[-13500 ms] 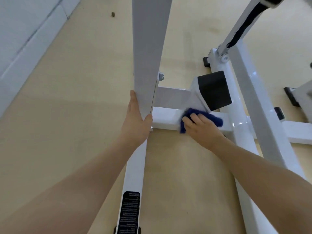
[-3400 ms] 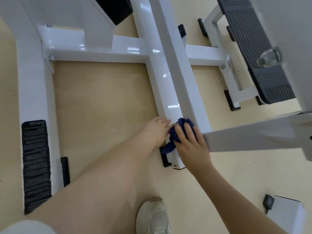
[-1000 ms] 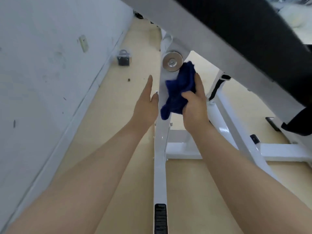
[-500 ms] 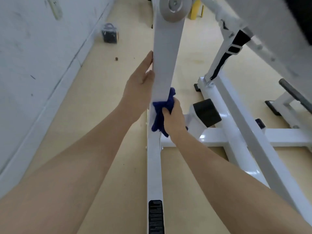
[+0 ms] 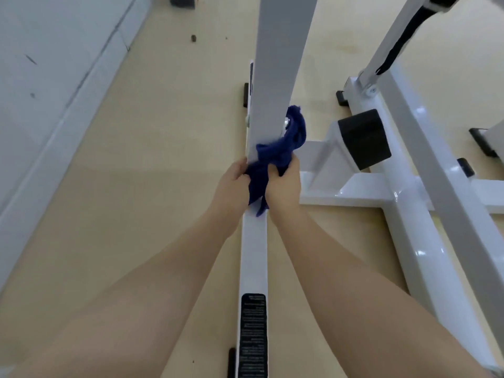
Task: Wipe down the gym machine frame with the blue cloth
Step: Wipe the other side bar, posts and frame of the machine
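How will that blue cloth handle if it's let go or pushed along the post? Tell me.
Probably floppy: the blue cloth bunches between the left hand and right hand, with a corner dangling. Likely light. It should slide easily on the glossy white post, and drop limp if released.

Hidden and cut-off parts around the upright post (image 5: pixel 275 77)

The post's top runs out of view; its foot is covered by the blue cloth (image 5: pixel 275 154). The print on the black label (image 5: pixel 253 334), on the rail below the post, is too small to read. The fingertips of both hands are buried in the cloth.
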`<state>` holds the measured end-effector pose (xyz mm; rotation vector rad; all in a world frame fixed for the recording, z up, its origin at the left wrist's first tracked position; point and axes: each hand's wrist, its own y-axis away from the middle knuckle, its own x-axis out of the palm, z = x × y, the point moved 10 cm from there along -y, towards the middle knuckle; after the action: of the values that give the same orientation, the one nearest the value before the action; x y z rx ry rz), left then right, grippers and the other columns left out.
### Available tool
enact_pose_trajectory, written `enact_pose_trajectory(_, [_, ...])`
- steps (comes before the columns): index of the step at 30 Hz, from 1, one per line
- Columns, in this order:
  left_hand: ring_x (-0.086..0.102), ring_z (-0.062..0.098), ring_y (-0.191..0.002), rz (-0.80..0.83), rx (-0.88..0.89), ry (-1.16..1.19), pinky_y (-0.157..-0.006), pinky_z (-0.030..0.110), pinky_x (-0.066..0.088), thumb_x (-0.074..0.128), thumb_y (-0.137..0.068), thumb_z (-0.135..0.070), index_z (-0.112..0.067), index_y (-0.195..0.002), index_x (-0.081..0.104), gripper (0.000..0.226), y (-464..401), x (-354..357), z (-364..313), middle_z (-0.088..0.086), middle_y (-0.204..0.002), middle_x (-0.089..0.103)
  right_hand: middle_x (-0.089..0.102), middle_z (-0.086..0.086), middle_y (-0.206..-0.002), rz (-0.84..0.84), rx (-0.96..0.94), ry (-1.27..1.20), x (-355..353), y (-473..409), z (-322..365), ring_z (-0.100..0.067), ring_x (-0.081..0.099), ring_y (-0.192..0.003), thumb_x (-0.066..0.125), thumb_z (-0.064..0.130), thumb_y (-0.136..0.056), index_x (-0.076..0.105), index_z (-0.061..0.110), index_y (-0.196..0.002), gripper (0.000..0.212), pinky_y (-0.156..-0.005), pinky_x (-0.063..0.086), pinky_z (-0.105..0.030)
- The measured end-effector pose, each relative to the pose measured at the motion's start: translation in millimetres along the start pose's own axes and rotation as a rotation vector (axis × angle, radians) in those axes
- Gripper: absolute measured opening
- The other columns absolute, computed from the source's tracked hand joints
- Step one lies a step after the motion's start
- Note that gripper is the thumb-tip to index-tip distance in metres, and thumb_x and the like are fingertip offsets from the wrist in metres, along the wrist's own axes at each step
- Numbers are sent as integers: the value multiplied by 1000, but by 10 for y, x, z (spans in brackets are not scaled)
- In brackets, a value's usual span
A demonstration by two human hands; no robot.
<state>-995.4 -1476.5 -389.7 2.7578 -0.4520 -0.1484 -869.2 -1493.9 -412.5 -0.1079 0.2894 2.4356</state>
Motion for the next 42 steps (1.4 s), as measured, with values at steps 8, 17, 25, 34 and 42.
enact_pose_trajectory(8, [11, 19, -145, 109, 63, -777, -114, 30, 16, 39, -97, -16, -11, -149, 12, 60, -12, 286, 477, 2, -159, 3, 58, -12, -114, -45, -578, 815, -732, -41, 395, -21, 56, -105, 44, 0, -88, 56, 11, -122, 38, -89, 46, -35])
enact_pose_trajectory(17, [-10, 25, -145, 232, 22, -1305, -116, 35, 12, 53, -91, -39, -8, -148, -8, 90, 112, 506, 1047, 12, -155, -19, 60, -11, -127, 307, -1235, 1812, -532, -188, -46, -32, 52, -122, 54, 10, -81, 66, 8, -115, 36, -105, 38, -42])
enact_pose_trajectory(25, [-9, 27, -145, 245, 14, -1351, -118, 35, 12, 63, -84, -45, -6, -148, -8, 103, 67, 501, 1080, 12, -155, -18, 26, -6, -150, 634, -477, 1839, -1039, -279, -939, -26, 24, -137, 63, 17, -87, 32, 16, -144, 65, -106, 35, -35])
enact_pose_trajectory(34, [-11, 24, -145, 190, 225, -1389, -116, 37, -5, 64, -83, -29, -9, -149, 0, 95, 440, 927, 1039, 6, -157, -12, 39, -1, -136, 728, -496, 2120, -1986, 391, -1021, -25, 31, -128, 47, 20, -94, 54, 21, -124, 30, -106, 21, -35])
enact_pose_trajectory(42, [-12, 21, -145, 433, 292, -1532, -116, 33, -4, 48, -94, -23, -11, -149, -8, 79, 930, 1396, 1368, 6, -156, -20, 43, -2, -138, 1391, -211, 2295, -2733, 1425, -1981, -27, 36, -127, 55, 21, -91, 57, 20, -124, 33, -110, 26, -38])
